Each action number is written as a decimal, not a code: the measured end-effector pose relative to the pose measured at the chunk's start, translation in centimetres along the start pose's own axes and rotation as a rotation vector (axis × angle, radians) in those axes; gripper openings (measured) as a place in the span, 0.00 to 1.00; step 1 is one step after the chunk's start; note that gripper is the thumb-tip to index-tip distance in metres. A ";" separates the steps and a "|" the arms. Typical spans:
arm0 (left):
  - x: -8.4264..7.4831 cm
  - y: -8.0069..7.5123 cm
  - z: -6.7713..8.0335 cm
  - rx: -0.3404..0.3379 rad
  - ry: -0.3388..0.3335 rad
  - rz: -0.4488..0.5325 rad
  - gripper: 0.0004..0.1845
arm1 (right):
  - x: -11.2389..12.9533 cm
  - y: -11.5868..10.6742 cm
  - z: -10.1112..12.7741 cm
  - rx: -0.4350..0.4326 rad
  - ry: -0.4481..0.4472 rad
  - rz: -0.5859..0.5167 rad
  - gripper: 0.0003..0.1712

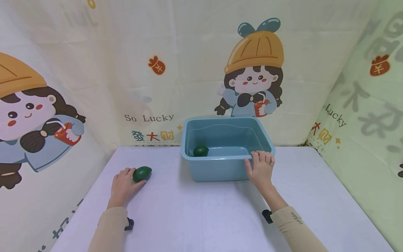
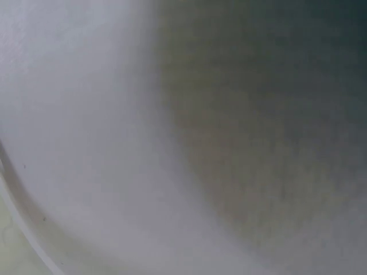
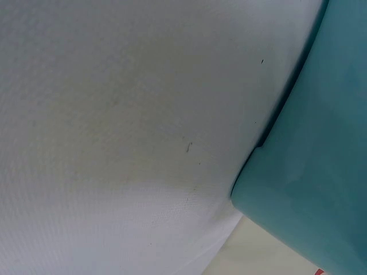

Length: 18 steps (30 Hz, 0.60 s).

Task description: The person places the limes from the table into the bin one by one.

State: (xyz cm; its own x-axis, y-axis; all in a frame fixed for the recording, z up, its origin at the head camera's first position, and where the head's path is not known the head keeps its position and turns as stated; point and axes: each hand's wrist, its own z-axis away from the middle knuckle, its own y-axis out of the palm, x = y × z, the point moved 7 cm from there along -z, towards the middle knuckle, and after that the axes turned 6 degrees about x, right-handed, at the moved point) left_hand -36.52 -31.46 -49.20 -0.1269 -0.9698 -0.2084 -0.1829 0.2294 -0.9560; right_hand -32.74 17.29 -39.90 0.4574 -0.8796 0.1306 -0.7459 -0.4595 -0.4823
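On the left side of the table my left hand (image 1: 123, 185) holds a glossy dark green avocado-shaped fruit (image 1: 143, 174), fingers at its far left side and thumb along its near side. A blue plastic bin (image 1: 217, 170) stands at the back of the table, right of that fruit. My right hand (image 1: 262, 170) grips the bin's near rim toward its right corner, fingers over the edge and thumb down the outside. Inside the bin, at the left, lies a second dark green fruit (image 1: 200, 151). The right wrist view has the bin's side (image 3: 309, 172) close up; the left wrist view is mostly blurred.
A white cloth covers the table (image 1: 201, 213). Printed fabric walls (image 1: 189, 80) rise at the back and both sides, with the bin close to the back one. Dark wrist straps (image 1: 267, 216) show by the beige sleeves (image 1: 110, 227).
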 end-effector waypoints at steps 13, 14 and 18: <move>-1.5 -1.1 -1.0 -0.036 0.038 -0.031 0.39 | -0.2 0.1 0.2 -0.003 -0.001 -0.003 0.29; -1.6 -1.2 -1.1 -0.037 0.042 -0.030 0.39 | -0.2 0.1 0.2 -0.008 -0.004 0.000 0.29; -2.0 -1.3 -1.3 -0.032 0.049 -0.028 0.40 | -0.1 0.1 0.2 -0.021 -0.012 0.005 0.29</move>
State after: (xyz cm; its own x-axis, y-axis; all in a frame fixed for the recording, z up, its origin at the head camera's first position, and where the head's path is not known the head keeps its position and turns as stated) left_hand -37.28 -29.74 -47.24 -0.1684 -0.9709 -0.1703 -0.2179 0.2052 -0.9542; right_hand -32.73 17.38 -40.14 0.4591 -0.8805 0.1180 -0.7582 -0.4576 -0.4645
